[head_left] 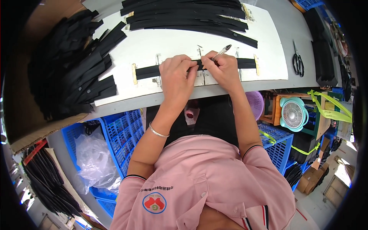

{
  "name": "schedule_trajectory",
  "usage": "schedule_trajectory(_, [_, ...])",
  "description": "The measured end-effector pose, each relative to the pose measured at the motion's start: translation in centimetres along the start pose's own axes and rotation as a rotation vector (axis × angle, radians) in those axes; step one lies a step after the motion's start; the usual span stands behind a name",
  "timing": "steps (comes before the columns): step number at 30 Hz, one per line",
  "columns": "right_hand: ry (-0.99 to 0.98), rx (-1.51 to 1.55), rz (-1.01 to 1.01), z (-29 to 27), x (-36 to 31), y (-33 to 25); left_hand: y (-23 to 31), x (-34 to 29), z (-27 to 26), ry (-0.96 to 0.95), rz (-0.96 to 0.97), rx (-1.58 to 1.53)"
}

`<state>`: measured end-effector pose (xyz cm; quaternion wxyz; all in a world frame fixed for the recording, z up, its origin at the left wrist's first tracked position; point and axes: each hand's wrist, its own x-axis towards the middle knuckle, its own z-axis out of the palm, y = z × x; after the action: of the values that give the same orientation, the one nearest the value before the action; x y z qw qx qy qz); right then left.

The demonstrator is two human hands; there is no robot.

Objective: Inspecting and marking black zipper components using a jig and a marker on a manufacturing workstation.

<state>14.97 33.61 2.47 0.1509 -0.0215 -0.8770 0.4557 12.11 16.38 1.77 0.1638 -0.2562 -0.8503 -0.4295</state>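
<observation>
White board (268,50) under black strip (246,63), pen (222,52) in right fingers (212,66)

A workshop in working order: a long grey bench (294,28) carries a white flat board (270,46) marked with dark ink lines (199,50), stacks of flat black strips (188,14) and 1 pair of black-handled metal scissors (298,63). Similar strips fill a brown cardboard box (48,132); lattice-walled blue plastic crates (128,143) crowd below, near a round teal fan (293,114).

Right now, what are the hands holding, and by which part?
The right hand holds a pen by its lower part; the left hand touches the black strip, grip unclear.
</observation>
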Motion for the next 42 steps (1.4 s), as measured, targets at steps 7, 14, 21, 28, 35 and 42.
schedule_trajectory(7, [0.018,-0.128,-0.162,-0.3,0.2,0.1,0.1,0.1,0.2,0.004,0.012,-0.005])
schedule_trajectory(14, [0.084,0.361,0.135,-3.8,-1.0,-0.1,0.2,-0.1,-0.1,-0.022,-0.003,0.005])
schedule_trajectory(21, [0.255,0.284,0.172,-8.4,-1.1,4.7,1.2,0.3,0.2,-0.047,0.005,0.052])
schedule_trajectory(28, [0.221,0.257,0.2,-8.2,-1.1,5.2,5.1,1.9,5.2,-0.103,0.131,-0.184])
schedule_trajectory(35, [0.2,0.166,0.184,-8.0,-1.1,5.8,5.8,2.7,8.3,-0.167,0.122,-0.107])
schedule_trajectory(42, [0.247,0.035,0.073,-7.7,-1.1,5.9,6.2,2.6,8.5,-0.156,0.102,-0.083])
